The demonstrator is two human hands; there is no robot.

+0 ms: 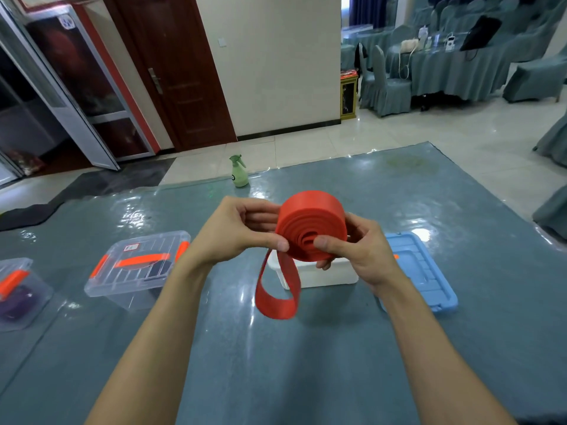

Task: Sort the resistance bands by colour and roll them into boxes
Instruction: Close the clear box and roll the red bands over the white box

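now your left hand [242, 228] and your right hand [356, 250] both hold the red resistance band [310, 228] in the air, fingers closed on the rolled coil, above the white box [325, 276]. a loose loop of the band hangs down in front of this box. the blue lid [429, 271] lies just beside it, and a clear box [135, 271] with a closed lid stands on the table [306, 363] to the left.

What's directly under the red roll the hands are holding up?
Below the red band roll, held between left hand and right hand, sits an open white box on the table; the band's loose tail hangs before it. The box's inside is hidden by roll and hands.
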